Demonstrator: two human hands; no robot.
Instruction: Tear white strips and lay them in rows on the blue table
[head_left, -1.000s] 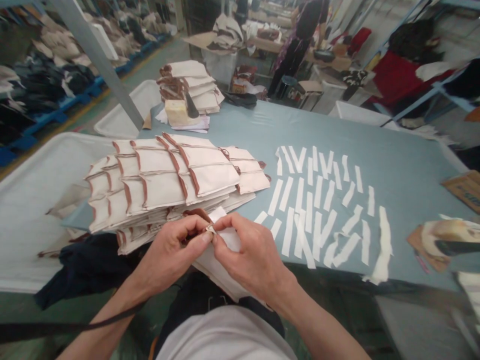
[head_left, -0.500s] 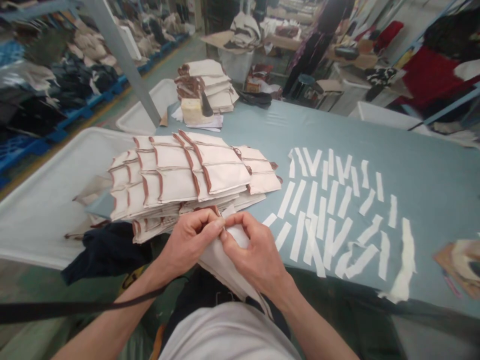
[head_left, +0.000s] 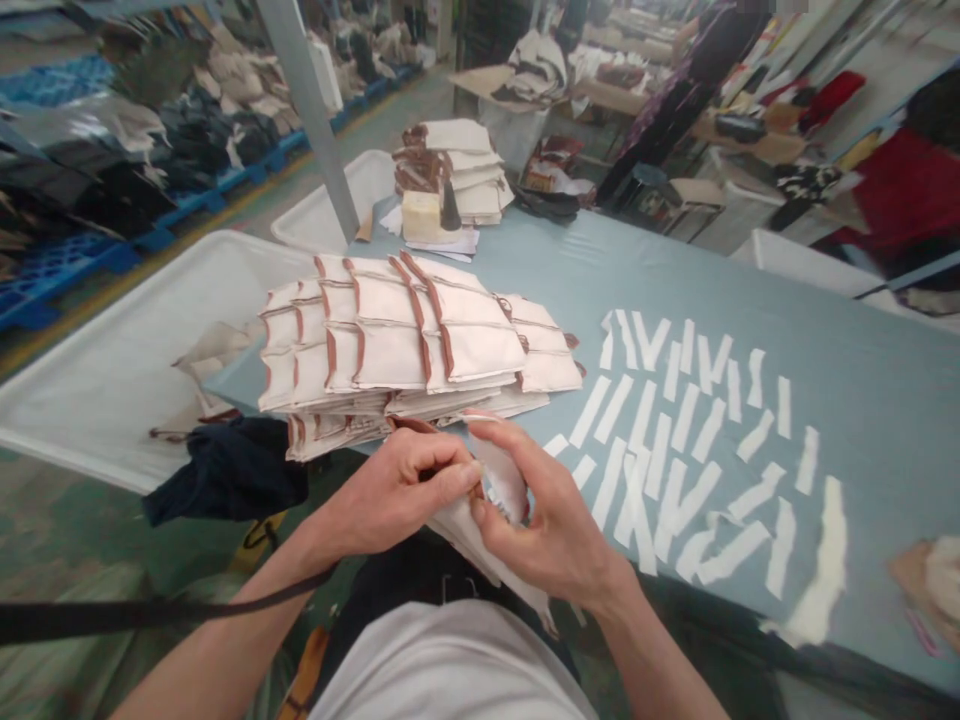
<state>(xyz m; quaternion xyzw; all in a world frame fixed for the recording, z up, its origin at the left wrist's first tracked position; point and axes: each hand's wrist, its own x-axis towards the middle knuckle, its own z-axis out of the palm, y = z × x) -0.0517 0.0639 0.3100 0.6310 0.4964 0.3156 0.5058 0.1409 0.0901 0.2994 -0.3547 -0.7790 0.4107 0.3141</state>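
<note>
Between my hands, over my lap at the table edge, is a cream fabric piece (head_left: 459,532) with a brown edge, its shape partly hidden. My left hand (head_left: 401,490) pinches the brown edge between thumb and bent forefinger. Around the right side of the piece curls my right hand (head_left: 559,520), its thumb on the fabric near the left thumb and its forefinger reaching over the top. Just beyond lie overlapping stacks of cream fabric pieces with brown trim (head_left: 390,345). Many white strips (head_left: 684,415) are spread in rows to the right.
A blue-green tabletop (head_left: 637,262) carries the stacks, with another cream pile (head_left: 469,170) and a yellowish block (head_left: 431,217) farther back. Left of it stand a white bin (head_left: 82,400), a dark blue cloth (head_left: 229,475) and a metal post (head_left: 311,120). A person (head_left: 686,90) stands behind.
My right forefinger has lifted away from the left fingertips, opening a gap between the hands around the fabric. The whole scene has shifted to the right in view.
</note>
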